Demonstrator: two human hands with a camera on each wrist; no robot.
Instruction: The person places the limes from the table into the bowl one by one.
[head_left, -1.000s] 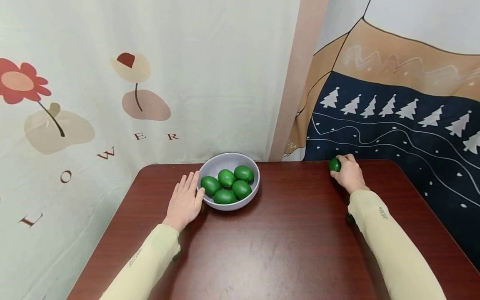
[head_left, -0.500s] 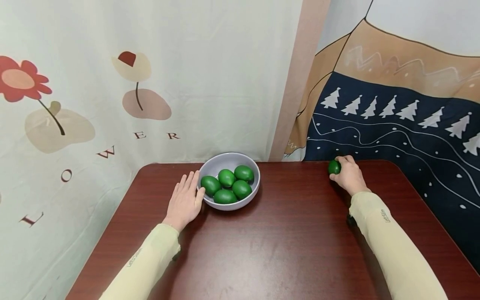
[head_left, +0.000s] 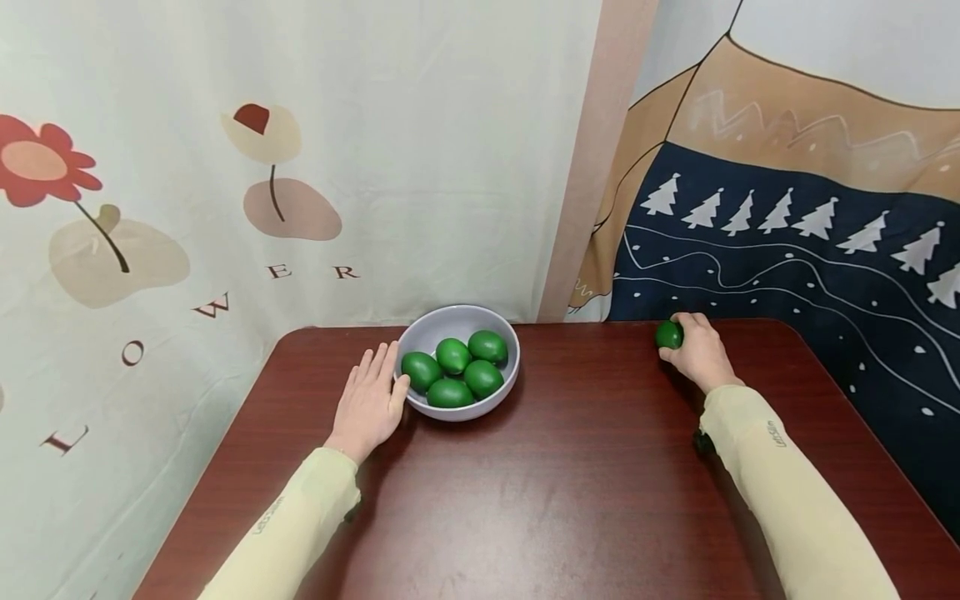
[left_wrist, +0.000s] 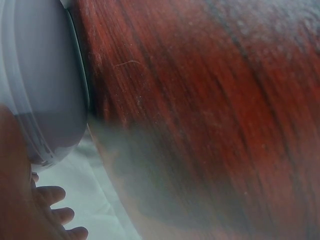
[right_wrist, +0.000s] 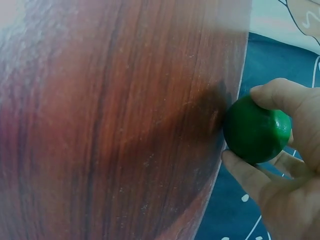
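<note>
At the back right of the table, my right hand (head_left: 697, 353) grips a lime (head_left: 669, 335) between thumb and fingers. The right wrist view shows this round, glossy green lime (right_wrist: 257, 129) near the table's far edge. My left hand (head_left: 367, 402) lies with straight fingers along the left side of a grey-lilac bowl (head_left: 512, 385). Several more limes (head_left: 483, 379) sit inside that bowl. In the left wrist view, the bowl's outer wall (left_wrist: 50, 70) rises beside my left hand (left_wrist: 20, 190), whose fingertips show below it.
The dark red-brown wooden table (head_left: 540, 483) has rounded back corners. Right behind its back edge hangs a pale curtain (head_left: 450, 167) with printed flowers and letters. A navy and tan printed cloth (head_left: 750, 250) hangs behind and along the right side.
My right hand has shifted very slightly toward me with the lime in its grip. The left hand and the bowl stay in place.
</note>
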